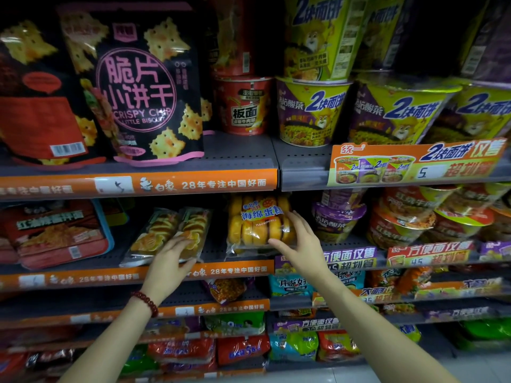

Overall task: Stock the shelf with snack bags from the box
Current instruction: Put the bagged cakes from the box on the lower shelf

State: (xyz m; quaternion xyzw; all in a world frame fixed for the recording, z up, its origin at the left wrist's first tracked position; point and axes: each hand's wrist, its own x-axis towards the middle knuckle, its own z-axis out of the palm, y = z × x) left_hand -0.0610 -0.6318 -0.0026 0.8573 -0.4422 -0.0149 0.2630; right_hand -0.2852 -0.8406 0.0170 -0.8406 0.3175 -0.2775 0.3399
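Snack bags sit on the second shelf from the top, in the middle of the frame, and both hands are on them. Nearest, two bare forearms rise from the bottom edge; a dark red bead bracelet circles the left wrist. The left hand lies with nearly straight fingers on a clear pastry bag, whose long axis runs from lower left up toward the back of the shelf, tilted rightward. The right hand curls fingers and thumb round the right end of the sponge cake bag, which stands nearly upright facing out, rows of yellow cakes stacked vertically (its blue label reads 海绵蛋糕 and "HAOKOUWEI").

Orange price strips along the grey shelf edges read 白象 28年专注中国好面. At left on the same shelf lies a red noodle tray pack. Further up, upper left, stands a black biscuit bag printed 脆片小饼干, "CRISPY CHIP LITTLE BISCUIT". Right of it are red cup noodles marked 板面, then green-and-purple noodle bowls marked 2块面饼 above an orange promotion card. Lower shelves hold blurred noodle packets.
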